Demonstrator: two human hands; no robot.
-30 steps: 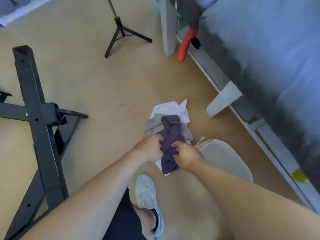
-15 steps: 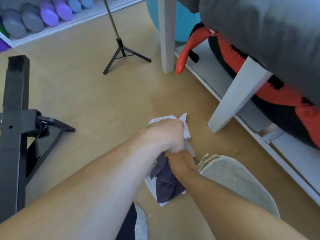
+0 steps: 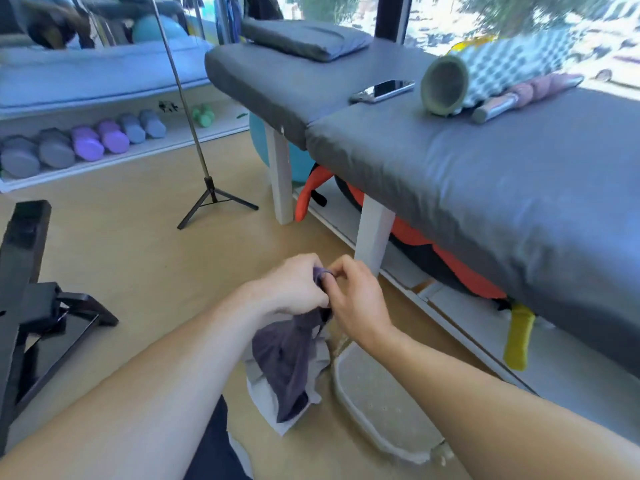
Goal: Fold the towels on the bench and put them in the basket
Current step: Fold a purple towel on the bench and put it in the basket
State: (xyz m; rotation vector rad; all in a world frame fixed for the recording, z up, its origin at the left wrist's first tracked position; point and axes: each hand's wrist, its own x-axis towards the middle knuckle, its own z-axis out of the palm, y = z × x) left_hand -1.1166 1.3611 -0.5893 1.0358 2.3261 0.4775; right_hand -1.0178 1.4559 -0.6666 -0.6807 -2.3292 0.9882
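Both hands meet above the tan floor (image 3: pixel 131 258), each gripping the same dark purple cloth towel (image 3: pixel 282 362). The left hand (image 3: pixel 294 289) has its fingers curled tight around the bunched upper edge, and the right hand (image 3: pixel 356 299) pinches that edge between thumb and fingers just beside it. The towel hangs down from them over paler grey and white cloths (image 3: pixel 270 400) lying on the floor. A pale, speckled oval basket (image 3: pixel 374 400) sits just beside those cloths, near the grey padded tabletop (image 3: pixel 485 174).
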